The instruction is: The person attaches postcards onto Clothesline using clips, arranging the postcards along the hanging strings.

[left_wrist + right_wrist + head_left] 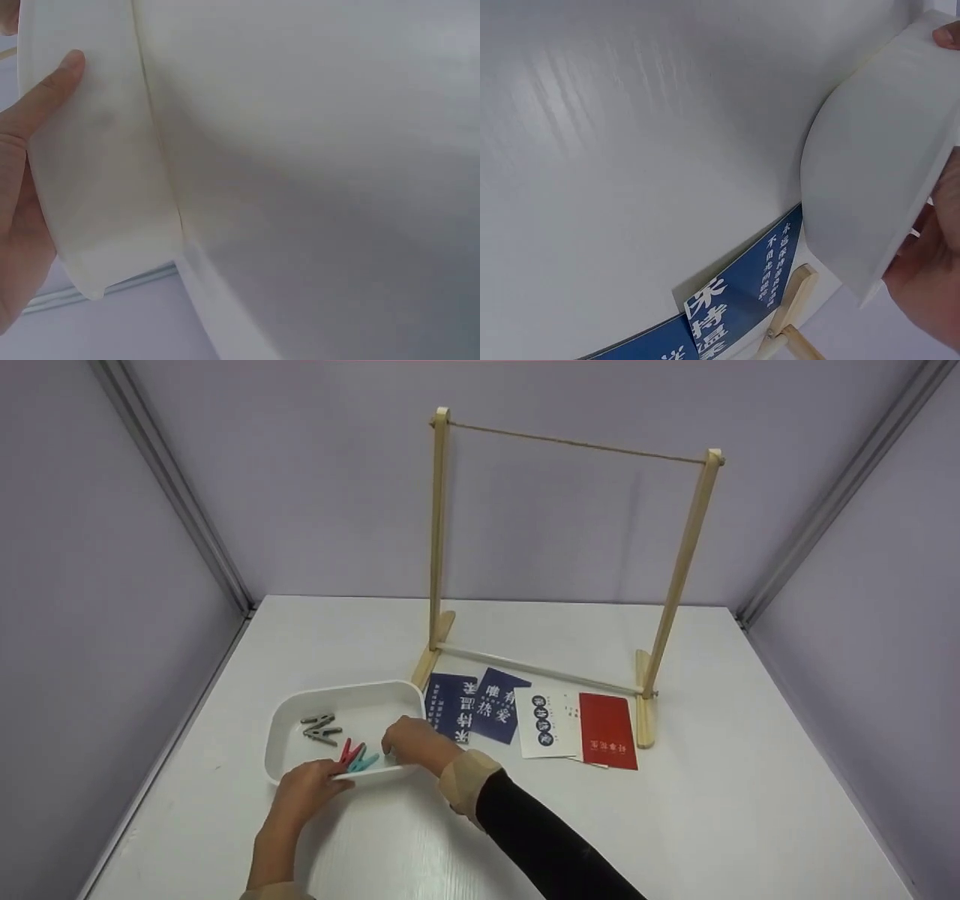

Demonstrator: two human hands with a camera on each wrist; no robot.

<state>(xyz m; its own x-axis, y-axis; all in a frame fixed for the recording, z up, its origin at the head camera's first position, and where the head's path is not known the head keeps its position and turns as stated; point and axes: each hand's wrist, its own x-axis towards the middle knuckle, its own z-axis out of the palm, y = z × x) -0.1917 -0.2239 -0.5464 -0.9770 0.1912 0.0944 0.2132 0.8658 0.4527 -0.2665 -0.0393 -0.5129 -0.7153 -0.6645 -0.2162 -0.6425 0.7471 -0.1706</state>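
A white plastic basin (367,712) sits on the table at left, holding several clothespins: dark green-grey ones (322,733) at the left, a red one (349,753) and a teal one (364,763) by the near wall. My left hand (304,791) grips the near rim; the left wrist view shows its thumb (56,84) flat against the outer wall. Inside the basin's right end, my right hand (418,741) reaches down with bent fingers, close to the teal clothespin. Its fingertips are hidden, and I cannot tell whether they hold anything.
Behind the basin stands a wooden frame (436,532) with a string (570,441) across its top. Before it lie two dark blue cards (448,701), a white card (547,727) and a red card (607,727), overlapping in places. The nearest blue card lies right beside the basin.
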